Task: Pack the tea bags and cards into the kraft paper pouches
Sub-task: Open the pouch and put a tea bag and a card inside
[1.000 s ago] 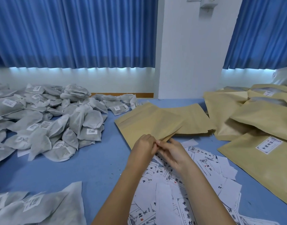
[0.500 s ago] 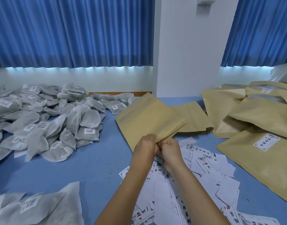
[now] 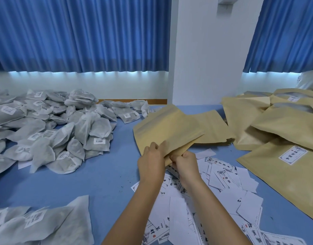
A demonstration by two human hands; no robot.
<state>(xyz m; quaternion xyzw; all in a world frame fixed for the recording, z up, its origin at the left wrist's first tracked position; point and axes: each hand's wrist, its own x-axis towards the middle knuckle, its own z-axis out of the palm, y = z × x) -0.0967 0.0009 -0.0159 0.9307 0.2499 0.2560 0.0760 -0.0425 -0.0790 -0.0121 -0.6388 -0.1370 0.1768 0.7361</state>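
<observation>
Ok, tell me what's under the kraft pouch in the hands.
The kraft pouch, gripped by the left hand and right hand, overlaps a stack of flat pouches on the blue table. Whatever lies directly beneath it is covered.

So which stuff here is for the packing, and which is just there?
For the job: kraft pouch, pinched at its mouth by the left hand and right hand; tea bags; cards; spare pouches; labelled pouches.
Just there: blue curtains; white pillar.
</observation>
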